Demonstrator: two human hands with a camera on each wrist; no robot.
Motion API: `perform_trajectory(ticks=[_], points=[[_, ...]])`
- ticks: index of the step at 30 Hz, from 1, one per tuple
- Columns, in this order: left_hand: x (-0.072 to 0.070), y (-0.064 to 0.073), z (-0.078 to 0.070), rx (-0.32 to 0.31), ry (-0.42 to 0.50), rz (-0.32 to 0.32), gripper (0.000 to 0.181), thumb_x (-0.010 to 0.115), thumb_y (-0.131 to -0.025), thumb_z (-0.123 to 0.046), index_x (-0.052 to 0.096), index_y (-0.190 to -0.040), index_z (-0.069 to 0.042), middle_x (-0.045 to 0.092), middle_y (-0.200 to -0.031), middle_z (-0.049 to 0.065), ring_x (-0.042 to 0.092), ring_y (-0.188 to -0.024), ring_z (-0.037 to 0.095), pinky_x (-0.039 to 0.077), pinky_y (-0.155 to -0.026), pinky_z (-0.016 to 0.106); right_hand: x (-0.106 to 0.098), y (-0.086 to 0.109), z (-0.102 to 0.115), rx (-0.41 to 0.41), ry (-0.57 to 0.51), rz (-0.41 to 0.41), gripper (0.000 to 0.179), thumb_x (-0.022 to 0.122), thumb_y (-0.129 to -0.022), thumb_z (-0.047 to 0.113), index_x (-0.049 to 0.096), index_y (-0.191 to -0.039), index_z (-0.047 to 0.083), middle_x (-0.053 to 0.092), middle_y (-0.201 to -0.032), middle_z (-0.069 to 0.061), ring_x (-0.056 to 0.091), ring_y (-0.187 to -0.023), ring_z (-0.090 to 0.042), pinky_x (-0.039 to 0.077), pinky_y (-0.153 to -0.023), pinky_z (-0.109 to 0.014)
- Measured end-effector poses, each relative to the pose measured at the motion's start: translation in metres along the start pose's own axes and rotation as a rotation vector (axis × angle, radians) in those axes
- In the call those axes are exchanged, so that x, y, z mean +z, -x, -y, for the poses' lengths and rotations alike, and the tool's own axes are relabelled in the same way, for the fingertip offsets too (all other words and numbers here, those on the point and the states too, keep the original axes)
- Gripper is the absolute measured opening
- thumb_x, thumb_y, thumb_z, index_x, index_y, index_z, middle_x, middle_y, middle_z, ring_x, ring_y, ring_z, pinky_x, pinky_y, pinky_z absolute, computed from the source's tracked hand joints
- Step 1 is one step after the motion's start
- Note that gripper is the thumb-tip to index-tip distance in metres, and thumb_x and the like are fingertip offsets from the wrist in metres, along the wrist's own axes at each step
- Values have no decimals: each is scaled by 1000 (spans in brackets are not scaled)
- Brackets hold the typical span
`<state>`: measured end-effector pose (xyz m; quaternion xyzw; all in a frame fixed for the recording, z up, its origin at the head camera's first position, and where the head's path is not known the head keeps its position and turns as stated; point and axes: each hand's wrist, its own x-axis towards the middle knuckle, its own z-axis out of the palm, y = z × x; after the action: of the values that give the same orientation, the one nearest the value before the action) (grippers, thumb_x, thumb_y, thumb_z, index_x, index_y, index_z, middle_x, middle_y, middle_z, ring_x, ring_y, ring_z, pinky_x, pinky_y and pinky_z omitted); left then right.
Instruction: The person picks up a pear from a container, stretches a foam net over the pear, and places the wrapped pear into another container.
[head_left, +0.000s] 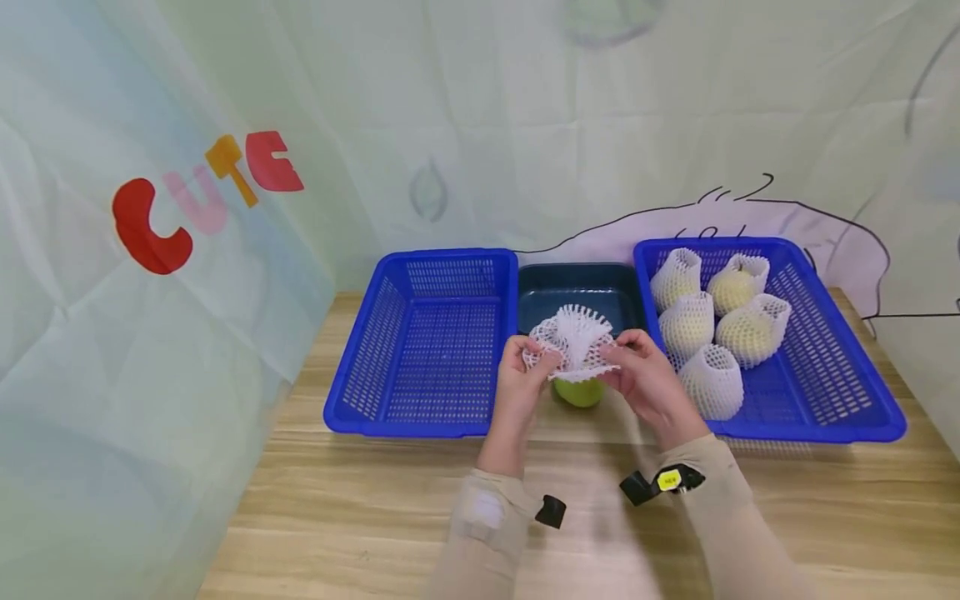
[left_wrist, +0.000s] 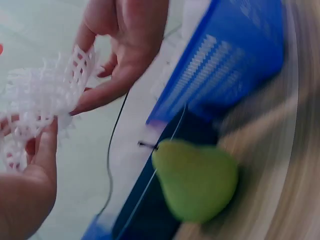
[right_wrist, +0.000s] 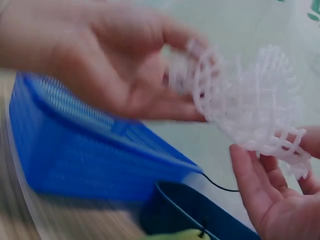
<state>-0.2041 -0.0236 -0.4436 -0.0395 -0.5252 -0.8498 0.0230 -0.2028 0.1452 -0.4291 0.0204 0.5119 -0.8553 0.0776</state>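
A white foam net sleeve [head_left: 573, 333] is stretched between both hands above the table. My left hand [head_left: 521, 375] pinches its left edge between thumb and fingers, and my right hand [head_left: 647, 379] pinches the right edge. Below the net stands a green pear [left_wrist: 197, 180], its dark stem showing in the left wrist view; in the head view the net covers its top. Neither hand touches the pear. In the right wrist view only the top of the pear [right_wrist: 182, 235] shows at the bottom edge.
To the left is a blue perforated basket [head_left: 442, 358] with nothing in it. A dark teal tray [head_left: 577, 275] stands behind the hands. The blue basket [head_left: 810, 375] on the right holds several net-wrapped pears [head_left: 750, 333]. All stand on a wooden table [head_left: 360, 508] before a printed cloth.
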Motion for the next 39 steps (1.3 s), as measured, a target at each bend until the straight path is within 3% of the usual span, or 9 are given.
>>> perform_trajectory(ticks=[2,4,9,13,19,24,29,32,39], points=[[2,-1,5,-54,167,-34,24,52,-83,14,47,-95,-7,54,-91,3,55,-71,7,46,-58,16,-1,-1,-3,-2,-144,27,20,43,-92,-8,42,-94,12,60,-80,-3,61,-68,-14,52,-65,-26],[3,-2,10,-69,232,-53,28,50,-83,14,51,-101,-7,55,-96,4,57,-74,9,47,-59,17,-2,-2,-6,-23,-204,44,24,39,-93,-10,44,-95,13,58,-80,-3,61,-67,-14,50,-62,-26],[1,-7,24,-11,125,-79,35,49,-79,13,62,-109,1,61,-99,6,56,-81,9,46,-62,16,-5,-8,-8,-62,-191,-19,27,40,-93,-8,56,-88,14,58,-80,-1,59,-68,-12,48,-61,-25],[4,-14,35,-62,41,-154,42,49,-78,14,57,-119,4,62,-107,9,55,-83,9,44,-61,17,-8,-13,-8,-9,-211,-135,29,40,-95,-3,61,-84,14,58,-78,0,56,-66,-10,46,-58,-22],[7,-19,55,-211,151,-265,48,42,-80,12,49,-128,6,54,-118,14,52,-80,11,40,-61,19,-11,-22,-22,61,-281,-307,25,39,-97,1,59,-88,14,56,-77,1,53,-64,-9,41,-56,-20],[5,-20,70,-212,132,-357,45,41,-80,10,52,-123,7,57,-111,12,50,-73,10,38,-60,20,-12,-29,-37,-6,-228,-384,25,37,-96,-1,59,-90,10,56,-76,1,52,-65,-8,40,-56,-19],[0,-19,80,-165,-74,-381,40,41,-81,11,55,-119,6,57,-116,15,53,-96,16,42,-78,23,-14,-36,-58,-42,147,-519,22,38,-94,-1,60,-101,0,57,-91,-3,51,-81,-11,41,-68,-19],[-3,-20,84,-148,-271,-356,44,42,-79,14,57,-119,3,55,-123,16,49,-113,22,40,-92,31,-18,-36,-68,-75,415,-568,26,39,-92,-1,62,-104,-2,58,-103,-11,50,-91,-16,40,-75,-23],[-15,-16,91,-67,-839,-229,48,51,-74,12,60,-118,-4,55,-122,13,45,-119,29,32,-101,39,-32,-38,-79,-107,762,-482,30,42,-87,-5,63,-108,-7,56,-107,-24,50,-97,-31,39,-81,-37]])
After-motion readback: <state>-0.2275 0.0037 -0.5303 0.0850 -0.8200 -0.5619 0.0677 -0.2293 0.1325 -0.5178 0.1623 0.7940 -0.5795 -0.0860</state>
